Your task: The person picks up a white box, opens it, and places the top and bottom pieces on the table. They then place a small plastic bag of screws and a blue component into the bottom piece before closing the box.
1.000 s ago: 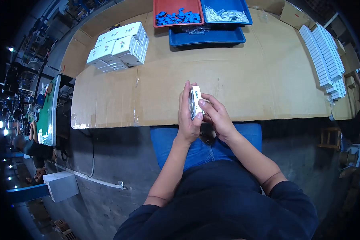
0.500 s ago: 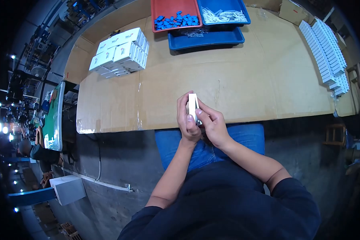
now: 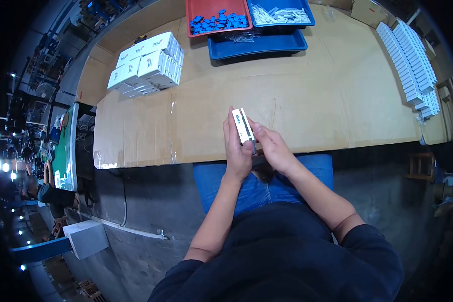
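Note:
A narrow white box (image 3: 242, 125) with dark lettering and a dark strip along one side is held over the table's front edge. My left hand (image 3: 237, 157) is closed around its left side, the thumb near its lower end. From the right, my right hand (image 3: 275, 150) grips the other side, its thumb and fingers close to the dark strip. Beyond the hands, the cardboard-covered table (image 3: 226, 95) spreads out.
A stack of white boxes (image 3: 153, 65) stands at back left. Blue pieces fill part of a red tray (image 3: 190, 27), white pieces a blue tray (image 3: 311, 19); another blue tray (image 3: 256, 48) sits in front. Rows of white pieces (image 3: 407, 68) line the right. A person (image 3: 50, 191) works far left.
The box has turned so its printed face shows and it leans slightly. My right thumb has shifted from across its front to the right side. The whole view has shifted slightly.

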Demonstrator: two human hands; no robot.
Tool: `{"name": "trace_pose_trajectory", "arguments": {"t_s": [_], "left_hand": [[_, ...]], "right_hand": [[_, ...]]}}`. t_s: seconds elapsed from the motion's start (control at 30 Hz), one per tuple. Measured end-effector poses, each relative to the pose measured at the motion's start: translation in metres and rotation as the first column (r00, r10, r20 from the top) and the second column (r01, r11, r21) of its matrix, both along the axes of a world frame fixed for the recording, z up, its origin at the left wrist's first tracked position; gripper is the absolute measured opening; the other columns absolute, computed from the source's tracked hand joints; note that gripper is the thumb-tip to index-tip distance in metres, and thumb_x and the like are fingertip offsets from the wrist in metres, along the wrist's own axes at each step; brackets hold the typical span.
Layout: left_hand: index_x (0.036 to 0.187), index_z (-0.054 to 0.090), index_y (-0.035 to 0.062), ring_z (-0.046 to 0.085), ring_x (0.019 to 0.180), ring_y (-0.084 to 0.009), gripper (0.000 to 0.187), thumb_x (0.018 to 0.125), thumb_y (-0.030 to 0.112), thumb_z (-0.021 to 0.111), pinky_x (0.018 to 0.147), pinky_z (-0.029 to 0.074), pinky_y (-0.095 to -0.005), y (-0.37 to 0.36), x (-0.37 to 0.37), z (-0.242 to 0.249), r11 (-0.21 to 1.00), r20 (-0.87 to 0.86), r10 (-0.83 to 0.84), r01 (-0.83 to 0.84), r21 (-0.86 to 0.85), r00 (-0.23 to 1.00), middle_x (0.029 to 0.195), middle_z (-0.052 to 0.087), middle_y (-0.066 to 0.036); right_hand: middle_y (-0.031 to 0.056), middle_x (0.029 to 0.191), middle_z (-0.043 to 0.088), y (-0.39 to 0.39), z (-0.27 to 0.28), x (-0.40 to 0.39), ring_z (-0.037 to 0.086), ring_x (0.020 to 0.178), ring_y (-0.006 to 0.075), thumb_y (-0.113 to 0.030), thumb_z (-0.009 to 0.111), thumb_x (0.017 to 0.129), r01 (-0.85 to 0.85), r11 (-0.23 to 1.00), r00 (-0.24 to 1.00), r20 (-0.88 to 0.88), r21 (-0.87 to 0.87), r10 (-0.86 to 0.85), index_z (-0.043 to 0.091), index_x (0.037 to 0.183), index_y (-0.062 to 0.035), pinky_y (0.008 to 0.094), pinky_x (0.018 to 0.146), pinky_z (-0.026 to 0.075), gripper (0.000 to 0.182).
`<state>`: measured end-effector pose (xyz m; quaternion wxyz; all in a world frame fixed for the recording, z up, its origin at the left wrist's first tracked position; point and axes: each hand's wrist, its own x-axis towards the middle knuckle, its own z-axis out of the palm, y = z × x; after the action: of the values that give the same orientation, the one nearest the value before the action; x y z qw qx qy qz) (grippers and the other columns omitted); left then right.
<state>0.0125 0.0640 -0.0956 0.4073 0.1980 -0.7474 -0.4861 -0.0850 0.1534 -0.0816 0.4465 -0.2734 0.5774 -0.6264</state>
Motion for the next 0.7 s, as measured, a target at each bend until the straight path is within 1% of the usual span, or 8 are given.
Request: {"name": "trace_pose_trajectory", "arguments": {"t_s": [0.03,0.1,0.13,0.17,0.23,0.37,0.53,0.7], "left_hand": [[0.159,0.027,-0.0089,0.056,0.12,-0.0267,0.107,0.099,0.079,0.04,0.103,0.046,-0.0377,0.001,0.001,-0.004,1.0,0.004,-0.001,0.001,0.003,1.0,0.133,0.052,-0.019],[0.16,0.029,-0.006,0.06,0.117,-0.0249,0.095,0.105,0.072,0.033,0.101,0.049,-0.0346,0.003,-0.001,-0.005,0.893,-0.143,-0.034,0.095,0.439,0.989,0.128,0.058,-0.016],[0.155,0.039,-0.0011,0.065,0.114,-0.0227,0.085,0.108,0.068,0.026,0.099,0.053,-0.0337,0.006,0.0,0.003,0.8,-0.117,0.001,0.069,0.595,0.993,0.124,0.063,-0.013],[0.155,0.039,-0.0011,0.065,0.114,-0.0227,0.085,0.108,0.068,0.026,0.099,0.053,-0.0337,0.004,0.001,0.007,0.799,-0.115,0.005,0.066,0.597,0.993,0.124,0.063,-0.013],[0.147,0.047,0.0036,0.066,0.117,-0.0224,0.078,0.109,0.068,0.024,0.098,0.056,-0.0369,0.0,0.003,0.013,0.442,-0.128,-0.107,0.163,0.882,0.986,0.126,0.064,-0.014],[0.143,0.051,0.0097,0.067,0.114,-0.0218,0.068,0.11,0.064,0.027,0.094,0.058,-0.0363,0.014,0.001,0.025,0.299,-0.159,-0.178,0.207,0.931,0.971,0.128,0.065,-0.011],[0.144,0.048,0.0112,0.066,0.116,-0.0216,0.066,0.11,0.064,0.028,0.094,0.058,-0.0364,0.013,0.003,0.021,0.25,-0.158,-0.163,0.195,0.948,0.974,0.128,0.064,-0.01],[0.144,0.048,0.0084,0.065,0.117,-0.0236,0.074,0.108,0.069,0.028,0.097,0.057,-0.0397,0.009,0.001,0.014,0.214,-0.172,-0.16,0.204,0.955,0.972,0.127,0.063,-0.012]], "right_hand": [[0.0131,0.11,0.068,0.003,0.001,-0.005,0.062,0.102,0.0175,-0.042,0.052,0.111,0.001,1.0,1.0,0.004,0.003,-0.001,0.06,0.145,-0.0016,0.0321,0.091,0.05,0.053],[0.017,0.119,0.067,0.01,0.009,-0.016,0.065,0.107,0.0247,-0.043,0.058,0.107,-0.047,0.992,0.961,-0.267,0.12,0.078,0.062,0.143,-0.0032,0.034,0.095,0.051,0.053],[0.0192,0.149,0.053,0.014,0.01,-0.021,0.062,0.123,0.0292,-0.042,0.068,0.101,-0.046,0.994,0.857,-0.508,0.097,0.09,0.054,0.153,-0.0095,0.0404,0.107,0.049,0.063],[0.0192,0.149,0.053,0.015,0.013,-0.024,0.062,0.123,0.0292,-0.042,0.068,0.101,-0.05,0.994,0.857,-0.506,0.099,0.093,0.054,0.153,-0.0095,0.0404,0.107,0.049,0.063],[0.0191,0.153,0.05,0.015,0.017,-0.03,0.059,0.13,0.0378,-0.045,0.08,0.087,-0.172,0.964,0.579,-0.812,-0.204,-0.069,0.055,0.152,-0.01,0.0503,0.113,0.045,0.079],[0.0191,0.148,0.055,0.008,-0.002,-0.041,0.057,0.133,0.0403,-0.047,0.083,0.078,-0.334,0.928,0.413,-0.91,-0.166,-0.014,0.057,0.149,-0.008,0.0629,0.119,0.036,0.085],[0.0199,0.144,0.059,0.002,-0.008,-0.038,0.059,0.132,0.0406,-0.044,0.084,0.079,-0.358,0.908,0.491,-0.871,-0.218,-0.016,0.059,0.147,-0.0047,0.0576,0.117,0.041,0.082],[0.022,0.142,0.063,-0.001,-0.027,-0.038,0.063,0.13,0.037,-0.028,0.089,0.08,-0.274,0.879,0.759,-0.65,-0.39,-0.052,0.063,0.141,-0.001,0.04,0.107,0.051,0.072]]}}
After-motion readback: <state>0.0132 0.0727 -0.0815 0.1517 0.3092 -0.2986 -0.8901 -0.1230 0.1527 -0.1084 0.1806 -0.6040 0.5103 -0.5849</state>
